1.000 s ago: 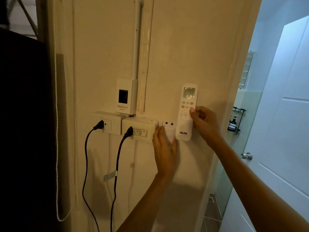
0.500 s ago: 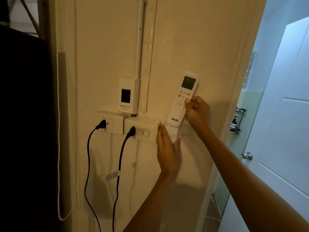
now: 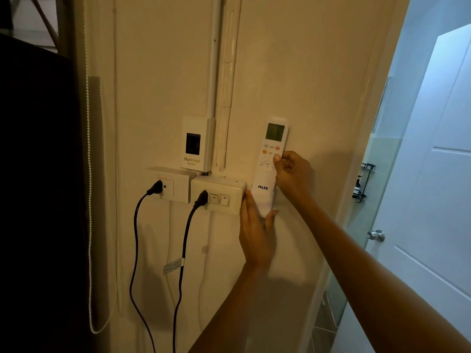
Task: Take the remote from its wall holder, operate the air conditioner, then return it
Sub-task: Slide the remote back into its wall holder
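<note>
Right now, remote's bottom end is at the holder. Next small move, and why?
Probably slide the remote straight down until it seats. Its lower end already sits in the wall holder, with the AUX logo at the rim and the body nearly upright. The right hand pinches its right edge, and the left hand steadies the holder from below, so a short downward push looks enough.

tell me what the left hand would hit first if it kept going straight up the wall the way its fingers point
Probably the white plastic wall holder with the white AUX remote in it; the left hand already looks to touch its bottom, though depth is unclear.

Right hand [image 3: 293, 171] pinched, left hand [image 3: 257, 233] cupped, both arms raised.
</note>
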`<action>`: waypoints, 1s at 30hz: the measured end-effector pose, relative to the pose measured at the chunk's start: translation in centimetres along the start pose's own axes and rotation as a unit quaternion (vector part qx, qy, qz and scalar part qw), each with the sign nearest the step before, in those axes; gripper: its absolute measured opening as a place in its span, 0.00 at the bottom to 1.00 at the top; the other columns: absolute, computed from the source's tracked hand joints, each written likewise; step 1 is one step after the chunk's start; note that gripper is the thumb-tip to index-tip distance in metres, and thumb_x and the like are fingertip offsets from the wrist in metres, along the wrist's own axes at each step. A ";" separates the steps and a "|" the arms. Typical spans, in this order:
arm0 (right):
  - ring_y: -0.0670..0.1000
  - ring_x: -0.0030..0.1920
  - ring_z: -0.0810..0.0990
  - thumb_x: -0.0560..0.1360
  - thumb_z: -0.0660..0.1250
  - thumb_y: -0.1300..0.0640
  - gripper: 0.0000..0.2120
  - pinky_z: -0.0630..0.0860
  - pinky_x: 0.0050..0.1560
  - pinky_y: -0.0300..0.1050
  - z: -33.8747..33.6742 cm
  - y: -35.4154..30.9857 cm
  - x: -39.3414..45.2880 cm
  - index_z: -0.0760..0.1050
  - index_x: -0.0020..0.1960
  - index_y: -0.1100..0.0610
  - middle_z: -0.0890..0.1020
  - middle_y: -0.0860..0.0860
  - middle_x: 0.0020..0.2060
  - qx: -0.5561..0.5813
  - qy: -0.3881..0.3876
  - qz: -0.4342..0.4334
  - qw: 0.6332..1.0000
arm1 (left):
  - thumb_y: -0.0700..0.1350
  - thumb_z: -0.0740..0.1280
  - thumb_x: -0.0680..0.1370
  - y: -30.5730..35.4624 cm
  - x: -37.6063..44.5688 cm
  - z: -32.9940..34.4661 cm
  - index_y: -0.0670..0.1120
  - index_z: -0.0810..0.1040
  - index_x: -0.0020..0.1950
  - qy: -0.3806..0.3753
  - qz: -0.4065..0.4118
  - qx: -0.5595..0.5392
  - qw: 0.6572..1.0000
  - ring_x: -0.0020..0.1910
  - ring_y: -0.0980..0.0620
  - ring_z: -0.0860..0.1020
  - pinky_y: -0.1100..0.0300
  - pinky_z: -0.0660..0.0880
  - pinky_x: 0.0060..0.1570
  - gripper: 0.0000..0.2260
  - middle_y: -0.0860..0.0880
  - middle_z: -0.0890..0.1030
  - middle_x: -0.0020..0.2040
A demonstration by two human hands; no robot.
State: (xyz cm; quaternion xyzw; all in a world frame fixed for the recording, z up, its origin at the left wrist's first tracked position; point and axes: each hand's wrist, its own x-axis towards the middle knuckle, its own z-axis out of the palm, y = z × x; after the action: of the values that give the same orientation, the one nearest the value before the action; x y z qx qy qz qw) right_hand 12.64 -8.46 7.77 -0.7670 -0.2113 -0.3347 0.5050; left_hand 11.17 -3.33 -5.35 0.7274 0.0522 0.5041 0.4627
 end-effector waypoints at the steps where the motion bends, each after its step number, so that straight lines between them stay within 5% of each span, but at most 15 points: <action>1: 0.48 0.41 0.81 0.75 0.63 0.51 0.10 0.68 0.32 0.30 0.1 0.1 -0.1 0.75 0.49 0.57 0.84 0.53 0.45 -0.002 -0.003 0.001 1.000 | 0.55 0.63 0.75 0.0 0.0 0.0 0.49 0.50 0.73 0.001 0.002 0.002 1.000 0.73 0.50 0.59 0.60 0.65 0.65 0.33 0.47 0.61 0.74; 5: 0.53 0.45 0.83 0.73 0.65 0.51 0.09 0.71 0.33 0.31 0.5 0.5 -0.6 0.72 0.46 0.57 0.83 0.56 0.49 0.006 0.002 0.019 1.000 | 0.59 0.59 0.74 -0.1 -0.1 0.2 0.51 0.49 0.73 0.003 0.007 -0.014 1.000 0.74 0.50 0.57 0.60 0.62 0.67 0.32 0.48 0.60 0.75; 11: 0.44 0.37 0.76 0.73 0.66 0.50 0.11 0.65 0.26 0.18 0.6 0.6 -0.9 0.77 0.44 0.59 0.84 0.56 0.46 -0.012 0.019 0.037 0.999 | 0.62 0.58 0.73 -0.5 0.0 0.4 0.59 0.46 0.72 -0.004 -0.003 -0.082 0.997 0.74 0.53 0.56 0.56 0.63 0.69 0.32 0.51 0.58 0.75; 17: 0.48 0.41 0.80 0.72 0.67 0.50 0.12 0.67 0.32 0.30 0.7 1.5 -1.6 0.80 0.45 0.59 0.84 0.56 0.48 -0.018 -0.004 0.087 0.996 | 0.64 0.57 0.73 -0.6 0.0 0.4 0.62 0.46 0.72 -0.004 -0.012 -0.103 0.995 0.74 0.53 0.57 0.48 0.67 0.68 0.31 0.52 0.59 0.75; 20: 0.47 0.38 0.79 0.71 0.67 0.49 0.12 0.68 0.31 0.32 0.7 1.7 -2.0 0.80 0.41 0.57 0.85 0.56 0.46 -0.010 -0.004 0.101 0.995 | 0.60 0.59 0.75 -0.8 0.0 0.2 0.63 0.47 0.71 -0.002 0.002 -0.062 0.998 0.73 0.55 0.59 0.53 0.67 0.68 0.30 0.55 0.59 0.74; 24: 0.43 0.33 0.77 0.72 0.67 0.48 0.12 0.67 0.30 0.32 0.6 1.7 -2.2 0.80 0.40 0.56 0.85 0.55 0.45 -0.017 -0.009 0.093 0.996 | 0.62 0.59 0.73 -0.4 -0.1 0.1 0.63 0.47 0.71 -0.007 -0.020 -0.112 0.993 0.74 0.52 0.58 0.45 0.68 0.67 0.31 0.52 0.59 0.75; 30: 0.47 0.40 0.79 0.73 0.66 0.49 0.13 0.68 0.33 0.31 0.7 1.8 -2.5 0.80 0.46 0.58 0.84 0.56 0.49 -0.036 -0.015 0.079 0.996 | 0.61 0.57 0.74 -0.2 -0.2 -0.1 0.63 0.43 0.71 0.004 -0.004 -0.057 0.998 0.74 0.54 0.56 0.53 0.68 0.66 0.31 0.51 0.58 0.75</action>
State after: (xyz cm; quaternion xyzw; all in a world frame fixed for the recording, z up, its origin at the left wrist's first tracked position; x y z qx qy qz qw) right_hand 12.37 -8.50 4.65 -0.8038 -0.1452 -0.2898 0.4988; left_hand 11.08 -3.24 -5.64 0.6976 0.0278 0.5072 0.5054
